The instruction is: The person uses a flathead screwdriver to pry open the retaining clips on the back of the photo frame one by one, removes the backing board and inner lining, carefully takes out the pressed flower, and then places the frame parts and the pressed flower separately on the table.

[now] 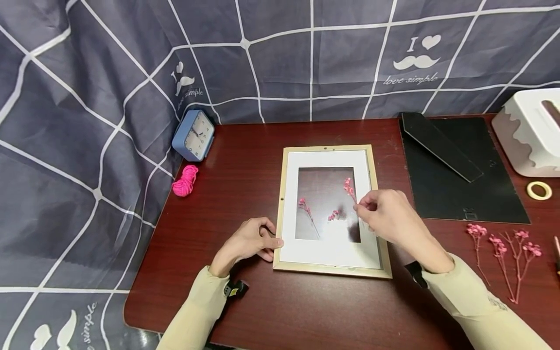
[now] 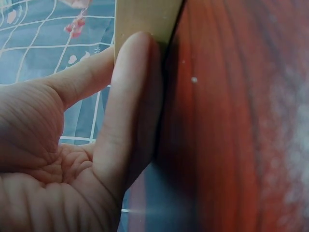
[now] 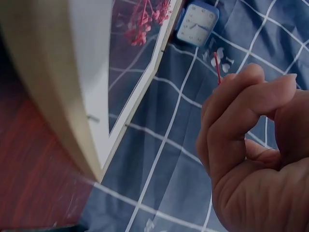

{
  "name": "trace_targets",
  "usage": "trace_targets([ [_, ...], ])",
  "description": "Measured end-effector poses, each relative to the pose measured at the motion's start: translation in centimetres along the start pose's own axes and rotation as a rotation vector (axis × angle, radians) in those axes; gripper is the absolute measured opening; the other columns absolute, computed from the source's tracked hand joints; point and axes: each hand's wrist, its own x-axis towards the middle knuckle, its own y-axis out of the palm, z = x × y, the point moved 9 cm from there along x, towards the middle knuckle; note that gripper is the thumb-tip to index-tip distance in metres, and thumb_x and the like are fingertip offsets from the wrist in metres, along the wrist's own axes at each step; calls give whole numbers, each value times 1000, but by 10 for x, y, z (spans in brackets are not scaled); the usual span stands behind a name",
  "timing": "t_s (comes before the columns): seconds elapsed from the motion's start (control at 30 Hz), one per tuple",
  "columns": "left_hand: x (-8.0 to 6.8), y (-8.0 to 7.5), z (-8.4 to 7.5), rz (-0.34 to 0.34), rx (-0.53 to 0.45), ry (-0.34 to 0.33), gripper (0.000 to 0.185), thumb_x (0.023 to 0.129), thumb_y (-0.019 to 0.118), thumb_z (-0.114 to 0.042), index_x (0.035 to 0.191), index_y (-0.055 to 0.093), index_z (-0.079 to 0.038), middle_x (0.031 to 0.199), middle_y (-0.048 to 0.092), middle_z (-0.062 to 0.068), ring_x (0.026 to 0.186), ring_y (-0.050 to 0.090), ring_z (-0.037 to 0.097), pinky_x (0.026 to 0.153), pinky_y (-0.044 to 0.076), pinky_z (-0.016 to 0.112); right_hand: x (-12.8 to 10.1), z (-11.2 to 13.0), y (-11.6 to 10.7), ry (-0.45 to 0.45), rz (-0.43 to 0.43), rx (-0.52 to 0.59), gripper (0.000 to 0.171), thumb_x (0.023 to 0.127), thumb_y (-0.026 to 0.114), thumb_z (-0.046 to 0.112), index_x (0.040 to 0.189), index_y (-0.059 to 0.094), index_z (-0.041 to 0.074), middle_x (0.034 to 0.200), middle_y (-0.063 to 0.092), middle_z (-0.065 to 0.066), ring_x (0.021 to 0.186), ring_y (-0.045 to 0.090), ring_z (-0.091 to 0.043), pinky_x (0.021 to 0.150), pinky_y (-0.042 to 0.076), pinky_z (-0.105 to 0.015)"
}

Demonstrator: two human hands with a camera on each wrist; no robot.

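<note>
We see a picture frame point(image 1: 332, 270) lying flat in the middle of a dark red wooden table point(image 1: 245, 160). The frame has a thin, pale gold edge and a wide white card border inside it. In the middle is a shiny glass window, and it shows grey like the cloth behind.

Our right hand point(image 1: 389, 216) is over the right side of the frame. Its fingers are curled, and the thumb and first finger pinch the thin stem of a small pink flower sprig point(image 1: 349, 188). The sprig has tiny pink buds at the top. Two more little pink sprigs point(image 1: 308, 212) lie on the glass, a bit apart from each other.

Our left hand point(image 1: 249, 241) rests on the table at the frame's left edge. Its fingers are loosely bent, and the thumb presses flat against the gold edge. It does not wrap round anything.

Off to the right lie more pink flower stems point(image 1: 503, 253), thin and twiggy. Near them is a flat black backing board point(image 1: 463, 194), a small roll of tape point(image 1: 539, 190) and a white box point(image 1: 531, 131). On the left sit a blue clock point(image 1: 193, 134) and a bundle of bright pink string point(image 1: 185, 181).
</note>
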Motion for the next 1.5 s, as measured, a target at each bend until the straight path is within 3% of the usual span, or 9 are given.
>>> trace_targets([
  [0.27,-1,2,0,8,-14,1,34,94,85,-6,115,60,5,79,70,8,60,75,17,64,72,37,-32,-36,-11,89,-29,-21,13,101,70,13,96,77,3,67,67,1,56,59,-11,45,43,-24],
  [0.5,0,4,-1,14,-13,8,35,93,85,-6,115,60,5,78,69,7,59,75,16,64,72,37,-62,-82,-23,221,-11,-55,20,104,69,22,98,75,4,63,67,3,56,59,-10,44,41,-26],
  [0.93,0,3,-2,0,9,7,34,94,84,-6,116,61,5,78,69,7,59,75,16,63,71,36,-95,-160,-46,350,-11,-174,33,107,67,30,84,73,8,58,66,6,54,60,-10,49,38,-28],
  [1.17,-1,1,0,-1,12,10,35,94,84,-7,117,61,5,77,68,7,60,76,16,63,71,36,-99,-182,-47,390,33,-207,33,106,64,25,79,71,9,56,63,7,56,58,-13,50,38,-30],
  [1.5,-1,1,-1,10,8,10,36,95,84,-7,118,61,6,79,69,9,61,77,18,65,72,38,-101,-197,-49,412,62,-223,28,104,66,21,83,72,4,57,66,7,56,60,-12,55,40,-30],
])
